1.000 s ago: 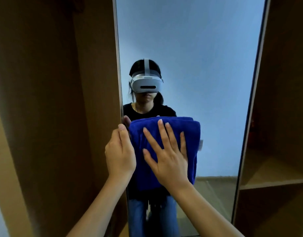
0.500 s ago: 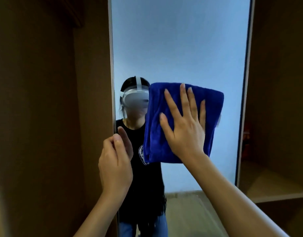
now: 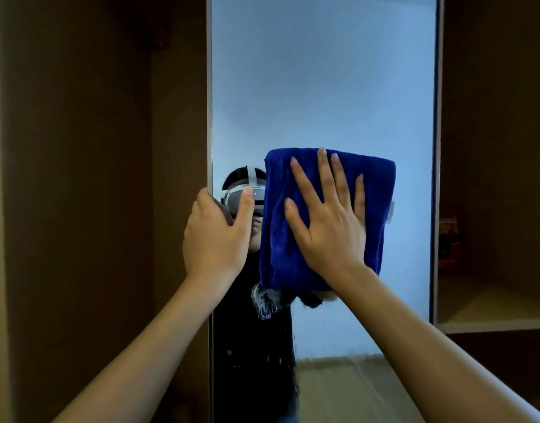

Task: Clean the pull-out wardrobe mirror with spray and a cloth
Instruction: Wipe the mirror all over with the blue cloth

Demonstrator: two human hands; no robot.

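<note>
The tall pull-out mirror point(image 3: 323, 87) stands upright in front of me, between brown wardrobe panels. A folded blue cloth point(image 3: 375, 215) lies flat against the glass at mid height. My right hand point(image 3: 329, 227) presses on the cloth with its fingers spread and straight. My left hand point(image 3: 216, 236) grips the mirror's left edge, thumb on the glass and fingers wrapped behind the frame. Wet streaks point(image 3: 265, 303) show on the glass just below the cloth. No spray bottle is in view.
A dark wardrobe panel point(image 3: 110, 209) fills the left side. On the right is an open compartment with a shelf point(image 3: 491, 319) and a dim reddish object point(image 3: 448, 239) on it. The mirror reflects a person wearing a headset.
My right hand slid the cloth up and to the right across the glass. My left hand moved higher along the mirror's left edge. The view tilted upward.
</note>
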